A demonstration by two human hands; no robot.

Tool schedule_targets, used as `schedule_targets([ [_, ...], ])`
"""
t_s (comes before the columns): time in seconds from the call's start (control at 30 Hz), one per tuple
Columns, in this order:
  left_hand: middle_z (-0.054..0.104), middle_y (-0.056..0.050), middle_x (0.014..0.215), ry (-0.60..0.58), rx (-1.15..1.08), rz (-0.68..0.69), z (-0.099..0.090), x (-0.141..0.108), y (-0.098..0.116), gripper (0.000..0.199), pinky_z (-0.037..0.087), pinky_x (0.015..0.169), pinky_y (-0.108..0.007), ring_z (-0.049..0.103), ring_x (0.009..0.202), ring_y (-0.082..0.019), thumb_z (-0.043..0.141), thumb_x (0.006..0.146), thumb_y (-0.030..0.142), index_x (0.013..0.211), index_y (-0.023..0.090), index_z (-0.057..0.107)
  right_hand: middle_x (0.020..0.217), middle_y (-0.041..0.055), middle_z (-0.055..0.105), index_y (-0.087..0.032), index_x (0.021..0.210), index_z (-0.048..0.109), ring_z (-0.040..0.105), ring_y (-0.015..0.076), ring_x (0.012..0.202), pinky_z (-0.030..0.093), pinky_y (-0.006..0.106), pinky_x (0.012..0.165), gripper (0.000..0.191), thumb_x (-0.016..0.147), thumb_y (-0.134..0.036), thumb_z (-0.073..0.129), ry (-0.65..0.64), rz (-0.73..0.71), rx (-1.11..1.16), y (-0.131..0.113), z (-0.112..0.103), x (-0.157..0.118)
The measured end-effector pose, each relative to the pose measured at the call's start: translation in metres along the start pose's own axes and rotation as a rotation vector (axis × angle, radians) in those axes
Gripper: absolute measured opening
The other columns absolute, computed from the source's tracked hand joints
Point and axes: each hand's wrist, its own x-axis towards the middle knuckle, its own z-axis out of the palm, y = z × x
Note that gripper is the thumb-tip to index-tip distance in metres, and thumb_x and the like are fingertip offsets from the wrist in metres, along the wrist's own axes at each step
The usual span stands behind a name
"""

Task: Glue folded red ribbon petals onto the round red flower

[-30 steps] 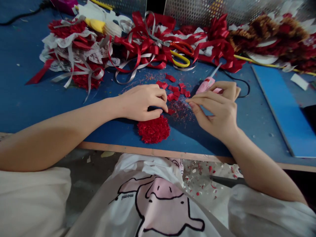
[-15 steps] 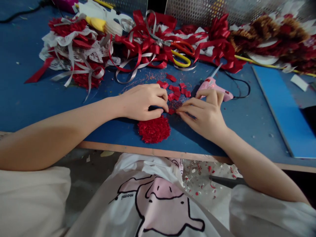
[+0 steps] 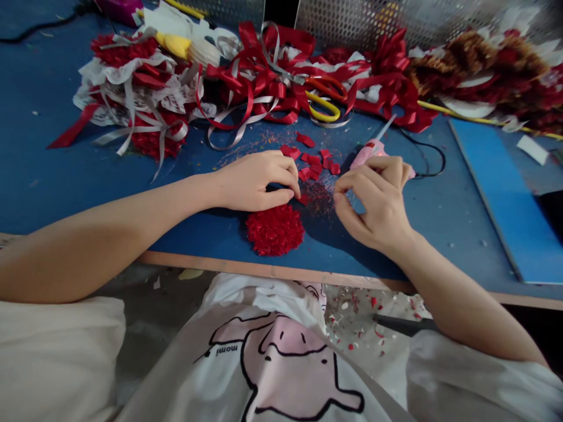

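Note:
My left hand (image 3: 263, 180) rests just above a round, fluffy red pompom (image 3: 275, 230), its fingertips at a small red ribbon piece (image 3: 303, 200) on the blue table. Several more red ribbon scraps (image 3: 311, 159) lie beyond those fingers. To the right, my right hand (image 3: 373, 202) is raised over the table, thumb and index finger pinched together; whatever may be between them is too small to make out. Partly behind it lies a pink glue gun (image 3: 368, 152), nozzle pointing away.
Red and grey ribbons (image 3: 277, 88) with orange and yellow scissors (image 3: 323, 107) run along the back. Lace and ribbon bundles (image 3: 149, 88) lie back left, brown and red fluffy pieces (image 3: 497, 64) back right. A blue board (image 3: 505, 199) lies at the right.
My right hand has moved right, away from my left fingertips and the small red piece, and its fingers have curled more. My left hand has hardly moved.

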Motion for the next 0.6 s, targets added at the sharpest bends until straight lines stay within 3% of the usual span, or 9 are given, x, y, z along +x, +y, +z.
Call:
schedule_targets([
  [0.2,0.079,-0.006,0.111,-0.008,-0.053,-0.050,-0.002,0.002,0.002,0.031,0.048,0.102,-0.036,0.068,0.105,-0.021,0.051,0.101,0.027,0.103,0.020,0.081,0.074,0.0057,0.062,-0.024,0.075,0.044,0.065,0.0275,0.088,0.045,0.049,0.087,0.029,0.104,-0.029,0.038,0.194,0.049,0.074,0.015,-0.009,-0.004],
  [0.33,0.079,-0.006,0.113,-0.004,-0.070,-0.059,-0.003,0.002,0.002,0.032,0.048,0.104,-0.036,0.069,0.107,-0.021,0.049,0.102,0.027,0.104,0.019,0.081,0.068,0.0031,0.063,-0.027,0.077,0.058,0.066,0.0243,0.079,0.052,0.044,0.078,0.029,0.104,-0.032,0.049,0.248,0.040,0.167,0.030,-0.013,-0.004],
  [0.47,0.079,-0.006,0.113,-0.008,-0.072,-0.064,-0.003,0.002,0.002,0.032,0.048,0.105,-0.035,0.069,0.107,-0.021,0.050,0.102,0.028,0.103,0.020,0.081,0.077,0.0000,0.075,-0.031,0.091,0.077,0.068,0.0195,0.072,0.058,0.041,0.076,0.022,0.099,-0.020,0.059,0.204,-0.023,0.250,0.036,-0.012,0.001],
  [0.6,0.079,-0.005,0.113,-0.010,-0.073,-0.074,-0.004,0.002,0.003,0.031,0.048,0.104,-0.036,0.069,0.107,-0.021,0.051,0.101,0.029,0.103,0.021,0.081,0.080,-0.0015,0.080,-0.032,0.106,0.083,0.071,0.0172,0.070,0.059,0.038,0.071,0.029,0.090,-0.012,0.070,0.231,-0.090,0.329,0.040,-0.007,0.003],
])
